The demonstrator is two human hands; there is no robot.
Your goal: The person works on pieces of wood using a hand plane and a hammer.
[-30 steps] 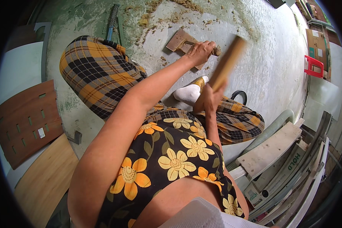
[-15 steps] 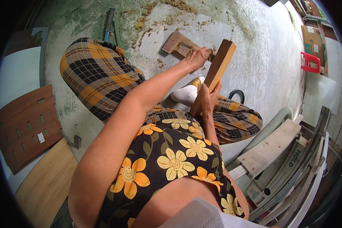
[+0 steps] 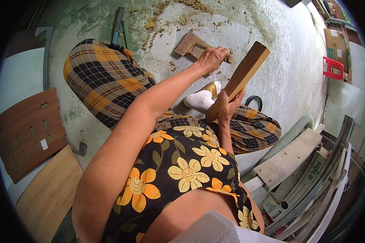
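Observation:
My left hand is closed over the near end of a brown, flat, notched tool lying low over the floor. Its exact kind is not clear. By my fingertips a knobby brown end pokes out, perhaps part of the same tool. My right hand grips the lower part of a squared wooden beam. The beam stands tilted, its top leaning away to the right, its foot down by my white-socked foot. A gap separates the beam from my left hand.
Brown shavings or crumbs litter the worn floor ahead. A blue-ended tool lies by my left knee. A black ring sits beyond my right leg. Boards are at left, metal frames at right, a red stool farther off.
The beam's upper end has swung to the right, away from my left hand, and my right hand has shifted slightly right with it. The notched tool has barely moved.

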